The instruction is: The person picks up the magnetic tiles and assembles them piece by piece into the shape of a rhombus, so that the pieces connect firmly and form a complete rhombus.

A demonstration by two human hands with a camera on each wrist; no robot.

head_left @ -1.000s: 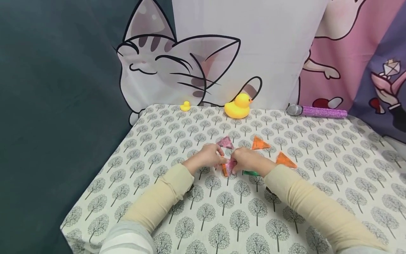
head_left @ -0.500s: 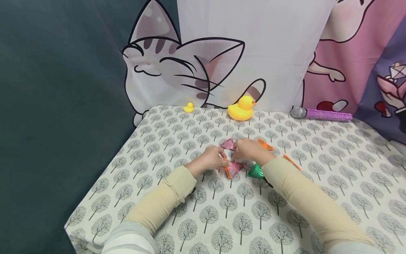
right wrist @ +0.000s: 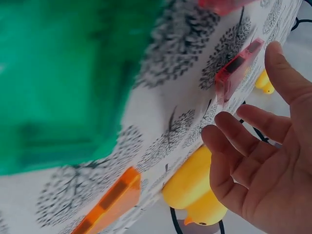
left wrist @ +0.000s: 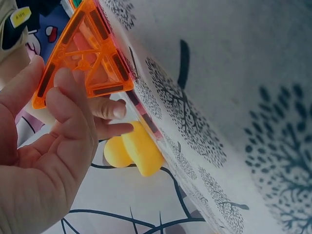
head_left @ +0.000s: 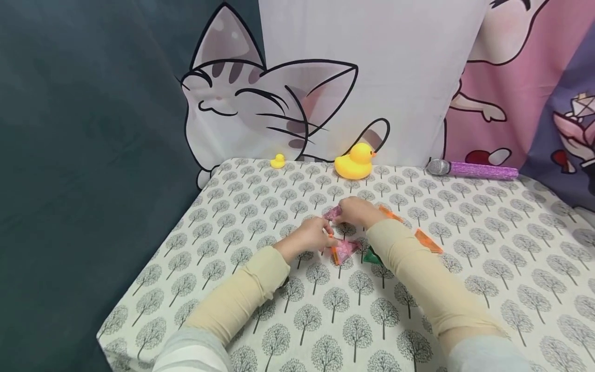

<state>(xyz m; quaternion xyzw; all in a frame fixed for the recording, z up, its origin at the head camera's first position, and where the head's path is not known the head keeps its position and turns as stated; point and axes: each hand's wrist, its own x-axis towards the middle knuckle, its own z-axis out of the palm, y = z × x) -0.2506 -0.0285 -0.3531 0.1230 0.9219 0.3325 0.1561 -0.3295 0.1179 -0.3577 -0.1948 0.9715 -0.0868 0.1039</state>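
Observation:
My left hand [head_left: 311,236] pinches an orange triangular magnetic tile [left wrist: 116,68], which stands on edge in the left wrist view. Against it in the head view is a pink triangular tile [head_left: 345,251]. Farther back, my right hand [head_left: 358,211] reaches over the table to a second pink tile [right wrist: 237,70]. Its thumb and fingers are spread around that tile, with a gap showing in the right wrist view. A green triangular tile [head_left: 371,257] lies partly hidden by the right sleeve.
Two more orange tiles [head_left: 427,241] lie right of the right forearm. Along the back edge stand a large yellow duck [head_left: 353,164] and a small duck [head_left: 278,161], with a purple toy microphone [head_left: 483,170] at right. A tree-print cloth [head_left: 223,206] covers the table.
My right hand has left the near pink tile and moved back to the far pink one. My left hand stays at the orange tile.

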